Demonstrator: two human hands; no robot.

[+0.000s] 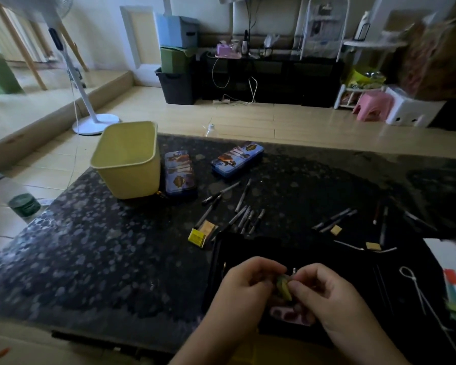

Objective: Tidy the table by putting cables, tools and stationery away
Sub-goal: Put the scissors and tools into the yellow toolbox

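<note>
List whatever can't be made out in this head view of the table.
Green thing: head view, mostly covered by the left hand and right hand gripping it; identity unclear.
Pink object: half hidden under the hands.
Papers: cut off by the right edge.
Tins: lids shut, contents hidden.
Pens: dark, blurred; types unclear.

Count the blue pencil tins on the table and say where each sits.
2. One tin lies right beside the yellow bin; the other tin lies further right, angled, beyond the scattered pens. None seems hidden.
</note>
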